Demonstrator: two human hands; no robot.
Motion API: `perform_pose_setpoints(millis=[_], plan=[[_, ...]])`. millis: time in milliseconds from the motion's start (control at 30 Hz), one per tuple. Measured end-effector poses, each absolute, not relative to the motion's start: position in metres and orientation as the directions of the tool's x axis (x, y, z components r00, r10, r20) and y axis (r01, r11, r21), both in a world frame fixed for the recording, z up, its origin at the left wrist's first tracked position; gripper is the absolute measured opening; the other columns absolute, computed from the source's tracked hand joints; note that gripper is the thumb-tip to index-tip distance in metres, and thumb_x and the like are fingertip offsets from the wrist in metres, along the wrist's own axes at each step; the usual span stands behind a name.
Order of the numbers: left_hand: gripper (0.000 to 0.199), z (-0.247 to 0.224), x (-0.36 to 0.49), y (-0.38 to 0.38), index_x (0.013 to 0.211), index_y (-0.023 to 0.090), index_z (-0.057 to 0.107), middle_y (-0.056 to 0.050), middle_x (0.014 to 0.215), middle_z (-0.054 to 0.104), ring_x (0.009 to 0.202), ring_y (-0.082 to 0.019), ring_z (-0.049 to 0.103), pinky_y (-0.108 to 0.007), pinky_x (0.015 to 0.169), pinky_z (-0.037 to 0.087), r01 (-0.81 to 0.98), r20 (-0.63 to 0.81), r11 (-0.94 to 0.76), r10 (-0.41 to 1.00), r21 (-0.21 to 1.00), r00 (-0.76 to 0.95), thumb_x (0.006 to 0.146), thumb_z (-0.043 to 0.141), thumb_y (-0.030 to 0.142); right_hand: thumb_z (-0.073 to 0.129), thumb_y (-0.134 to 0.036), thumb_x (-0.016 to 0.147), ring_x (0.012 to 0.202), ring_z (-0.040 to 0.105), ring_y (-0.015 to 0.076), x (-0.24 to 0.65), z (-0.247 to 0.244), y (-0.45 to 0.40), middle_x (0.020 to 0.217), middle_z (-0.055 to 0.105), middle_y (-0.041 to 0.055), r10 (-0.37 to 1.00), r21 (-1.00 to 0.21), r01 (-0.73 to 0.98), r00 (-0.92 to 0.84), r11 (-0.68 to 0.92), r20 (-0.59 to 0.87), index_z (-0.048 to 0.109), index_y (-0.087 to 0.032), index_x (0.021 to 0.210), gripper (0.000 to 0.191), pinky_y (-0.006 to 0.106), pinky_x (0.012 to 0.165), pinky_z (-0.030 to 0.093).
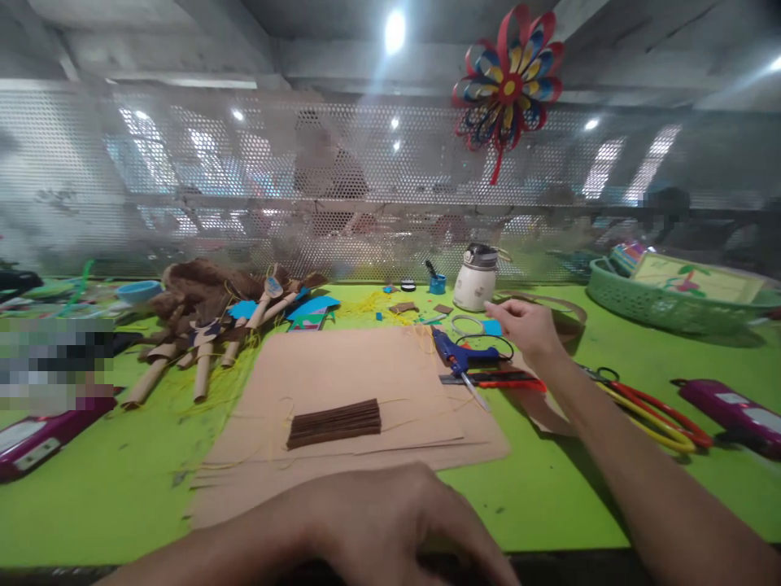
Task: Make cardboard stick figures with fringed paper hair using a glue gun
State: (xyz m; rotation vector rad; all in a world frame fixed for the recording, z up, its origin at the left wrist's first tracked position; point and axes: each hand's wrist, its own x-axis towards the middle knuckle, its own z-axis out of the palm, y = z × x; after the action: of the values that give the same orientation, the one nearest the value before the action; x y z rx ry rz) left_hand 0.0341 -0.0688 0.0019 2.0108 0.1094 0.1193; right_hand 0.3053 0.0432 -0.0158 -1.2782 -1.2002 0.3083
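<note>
A folded brown paper strip bundle (334,423) lies on stacked tan paper sheets (342,366), with thin yellow strands around it. My left hand (390,521) is low in the view, over the front edge of the sheets; its fingers are mostly hidden. My right hand (525,325) is raised near the white bottle (476,281), its thumb and fingertips pinched together; what they hold, if anything, is too small to name. A blue glue gun (467,356) lies left of the right wrist, beside a black and red cutter (494,380).
Brown paper figures (201,350) and a blue bowl (139,291) stand at the left. Red and yellow scissors (652,415), a purple power strip (732,411) and a green basket (665,305) are at the right. A perforated screen (378,187) rises behind.
</note>
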Motion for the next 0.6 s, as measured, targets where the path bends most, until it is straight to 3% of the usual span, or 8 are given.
perform_pose_setpoints(millis=[100,167,267,333,433,600], plan=[[0.027,0.015,0.019,-0.063,0.102,0.015,0.068,-0.008,0.088,0.071,0.078,-0.015,0.064,-0.024,0.074,0.049,0.24,0.062,-0.566,0.462,0.789,0.885,0.082,0.052,0.022,0.067,-0.045,0.066,0.042,0.032,0.0078,0.298,-0.017,0.037,0.04,0.036,-0.0057,0.749,-0.784,0.534,0.366,0.317,0.552,0.057,-0.015,0.047,0.037,0.025,0.043,0.027],[0.028,0.021,0.003,-0.05,0.102,0.014,0.067,-0.009,0.088,0.07,0.075,-0.015,0.063,-0.025,0.071,0.048,0.33,0.126,-0.643,0.558,0.691,0.82,0.083,0.051,0.027,0.066,-0.042,0.067,0.045,0.04,0.0097,0.29,-0.017,0.034,0.045,0.047,-0.0035,0.778,-0.74,0.585,0.275,0.331,0.565,0.065,-0.014,0.059,0.03,0.024,0.045,0.032],[0.032,0.022,-0.022,-0.025,0.106,0.015,0.063,-0.01,0.098,0.067,0.085,-0.017,0.06,-0.028,0.077,0.046,0.538,0.054,-0.608,0.691,0.584,0.721,0.084,0.051,0.034,0.064,-0.038,0.07,0.054,0.053,0.0141,0.276,-0.019,0.029,0.063,0.064,0.0034,0.826,-0.697,0.602,0.106,0.39,0.554,0.07,-0.012,0.081,0.029,0.027,0.052,0.043],[0.042,0.02,-0.034,-0.011,0.111,0.017,0.061,-0.012,0.11,0.061,0.097,-0.022,0.056,-0.033,0.085,0.043,0.645,0.049,-0.637,0.726,0.422,0.685,0.08,0.055,0.043,0.06,-0.035,0.074,0.062,0.058,0.0165,0.269,-0.022,0.027,0.073,0.068,0.0064,0.822,-0.63,0.646,0.007,0.431,0.569,0.07,-0.014,0.08,0.025,0.029,0.058,0.046],[0.057,0.016,-0.043,-0.001,0.119,0.017,0.056,-0.013,0.112,0.058,0.101,-0.026,0.052,-0.036,0.086,0.04,0.698,-0.017,-0.664,0.721,0.268,0.692,0.074,0.057,0.052,0.057,-0.031,0.077,0.068,0.06,0.018,0.263,-0.025,0.024,0.077,0.069,0.0069,0.807,-0.529,0.713,-0.089,0.461,0.583,0.07,-0.016,0.074,0.021,0.03,0.062,0.047],[0.042,0.008,-0.039,-0.004,0.103,0.019,0.061,-0.008,0.097,0.057,0.084,-0.023,0.052,-0.032,0.072,0.04,0.729,-0.057,-0.647,0.738,0.223,0.672,0.071,0.059,0.046,0.056,-0.026,0.079,0.066,0.059,0.0168,0.252,-0.026,0.017,0.074,0.067,0.005,0.813,-0.467,0.744,-0.173,0.478,0.556,0.069,-0.017,0.071,0.017,0.028,0.061,0.045]])
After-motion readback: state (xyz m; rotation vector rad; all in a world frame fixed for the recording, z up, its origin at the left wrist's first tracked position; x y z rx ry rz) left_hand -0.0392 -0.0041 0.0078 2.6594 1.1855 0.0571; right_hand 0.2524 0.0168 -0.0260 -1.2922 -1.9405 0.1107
